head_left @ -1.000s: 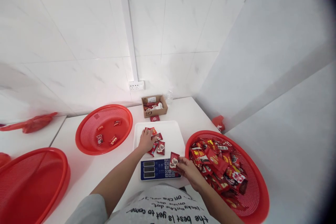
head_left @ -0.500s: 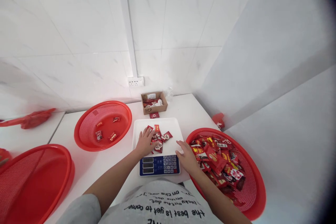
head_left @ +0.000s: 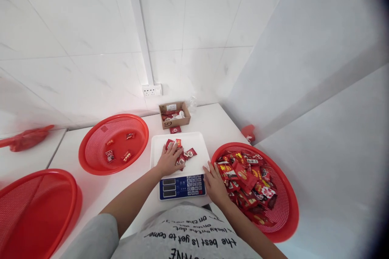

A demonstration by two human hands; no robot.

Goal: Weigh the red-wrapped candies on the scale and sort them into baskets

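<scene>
A white scale (head_left: 199, 158) with a blue keypad panel (head_left: 181, 187) stands in front of me. Several small red snack packets (head_left: 186, 153) lie on its white platform. My left hand (head_left: 168, 160) lies flat on top of those packets, fingers spread. My right hand (head_left: 214, 180) rests open at the scale's right front corner, holding nothing, right beside the red basket (head_left: 284, 206) full of red packets (head_left: 247, 180).
A second red basket (head_left: 94, 158) at the left holds several packets. A large red basket (head_left: 33, 210) sits at the near left. A small cardboard box (head_left: 174, 115) stands by the wall under a socket (head_left: 151, 90). One packet (head_left: 175, 130) lies behind the scale.
My right hand put its packet on the scale platform and drew back to the scale's right corner, now holding nothing. My left hand stays on the packets. The view shifted slightly.
</scene>
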